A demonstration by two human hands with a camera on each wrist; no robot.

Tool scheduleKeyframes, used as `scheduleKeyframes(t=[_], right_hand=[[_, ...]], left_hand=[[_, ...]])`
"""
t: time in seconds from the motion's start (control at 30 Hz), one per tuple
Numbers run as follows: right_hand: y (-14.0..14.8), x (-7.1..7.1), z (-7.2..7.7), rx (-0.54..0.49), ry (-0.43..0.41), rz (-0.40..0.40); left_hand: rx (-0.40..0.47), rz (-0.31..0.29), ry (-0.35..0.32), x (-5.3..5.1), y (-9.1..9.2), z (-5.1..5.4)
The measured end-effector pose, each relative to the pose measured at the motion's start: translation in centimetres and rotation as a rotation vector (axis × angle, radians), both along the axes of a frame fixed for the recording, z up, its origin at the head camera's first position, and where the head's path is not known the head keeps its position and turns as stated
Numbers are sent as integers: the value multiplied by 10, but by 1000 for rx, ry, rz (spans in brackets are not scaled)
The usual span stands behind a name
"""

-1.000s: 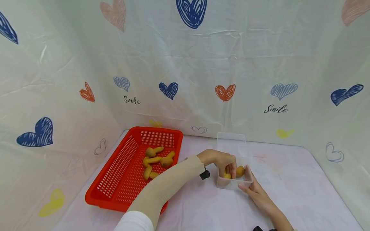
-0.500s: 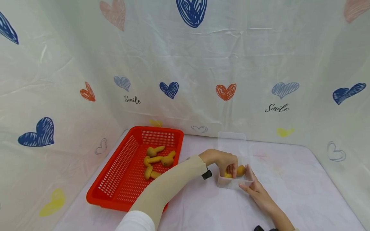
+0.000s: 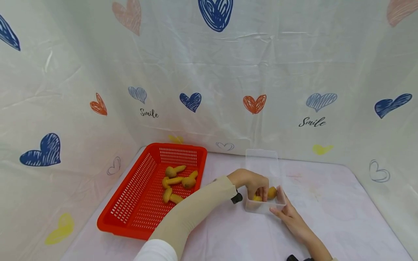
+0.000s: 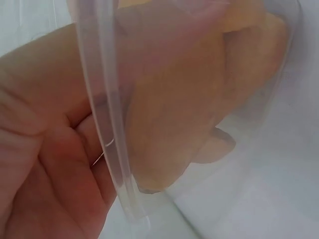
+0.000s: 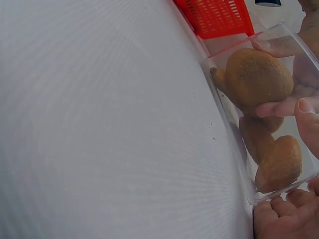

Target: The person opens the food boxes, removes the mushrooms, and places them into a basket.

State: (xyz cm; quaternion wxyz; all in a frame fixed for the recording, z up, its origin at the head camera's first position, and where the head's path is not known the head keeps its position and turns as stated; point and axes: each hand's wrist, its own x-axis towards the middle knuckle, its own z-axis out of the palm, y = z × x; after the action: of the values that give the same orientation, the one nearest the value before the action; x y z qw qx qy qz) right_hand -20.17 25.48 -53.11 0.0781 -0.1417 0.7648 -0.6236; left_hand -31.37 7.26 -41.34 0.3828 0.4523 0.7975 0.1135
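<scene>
In the head view, my left hand (image 3: 256,183) reaches down into a clear plastic box (image 3: 264,207) and grips a yellow-brown mushroom (image 3: 257,198). Seen through the box wall in the left wrist view, that mushroom (image 4: 169,109) lies under the thumb; the fingertips are partly hidden. A second mushroom (image 3: 271,193) sits inside on the right. My right hand (image 3: 290,214) holds the box's right side, thumb at the front wall. Through the plastic in the right wrist view, a large mushroom (image 5: 256,79) lies by the left fingers, with smaller rounded pieces (image 5: 279,164) below it.
A red perforated basket (image 3: 130,221) stands to the left, holding several mushrooms (image 3: 173,181) near its right side. The clear lid (image 3: 261,159) stands raised behind the box. A white cloth (image 3: 326,206) covers the table, and a heart-printed curtain (image 3: 222,79) hangs behind.
My left wrist and forearm have shifted slightly to the right, while its fingers stay in the box. The right hand and the box stay almost still.
</scene>
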Motion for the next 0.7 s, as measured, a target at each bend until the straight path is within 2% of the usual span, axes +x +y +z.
scheduleKeyframes(t=[0.2, 0.37, 0.5, 0.7], right_hand=[[0, 0, 0, 5, -3, -2], [0, 1, 0, 2, -7, 5], [0, 1, 1, -6, -6, 12], [0, 2, 2, -2, -13, 10]], left_hand=[[35, 6, -34, -2, -2, -1], [97, 5, -67, -5, -6, -2], [192, -8, -114, -9, -8, -2], [373, -21, -226, -17, -15, -3]])
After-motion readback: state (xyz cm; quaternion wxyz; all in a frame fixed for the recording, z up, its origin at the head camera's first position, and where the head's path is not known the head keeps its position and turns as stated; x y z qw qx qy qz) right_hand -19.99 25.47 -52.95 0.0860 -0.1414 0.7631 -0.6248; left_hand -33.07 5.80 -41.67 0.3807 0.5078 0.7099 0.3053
